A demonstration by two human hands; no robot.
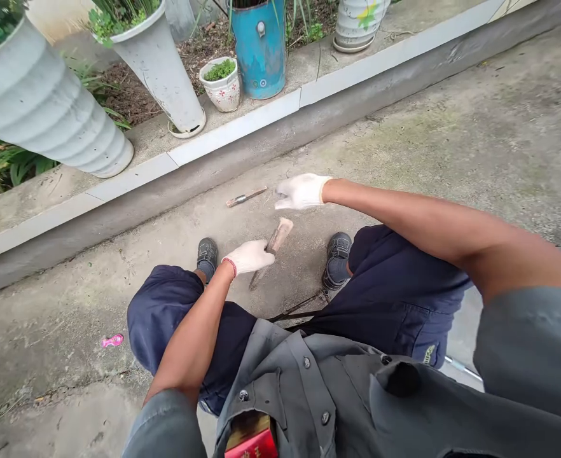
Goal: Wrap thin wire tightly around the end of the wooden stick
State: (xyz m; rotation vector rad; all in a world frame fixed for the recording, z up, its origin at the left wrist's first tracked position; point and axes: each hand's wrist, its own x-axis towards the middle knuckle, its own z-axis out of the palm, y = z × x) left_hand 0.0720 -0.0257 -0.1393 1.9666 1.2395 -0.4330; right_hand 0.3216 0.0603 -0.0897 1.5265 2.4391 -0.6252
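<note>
I am squatting on a concrete floor, both hands in white gloves. My left hand (249, 256) is closed around a worn brown tool (275, 240), a stick-like piece with a wider flat end, held just above the ground between my shoes. My right hand (301, 191) hangs in the air a little above and beyond it, fingers loosely curled and pointing left, with nothing in it. A small chisel-like tool with a wooden handle (245, 198) lies on the concrete just left of my right hand.
A raised concrete kerb (242, 127) runs across ahead, carrying white ribbed planters (46, 108), a small flowered pot (223, 86) and a blue drum (260, 48). A pink scrap (112, 341) lies on the floor at left. My grey shoes (336, 257) flank the tool.
</note>
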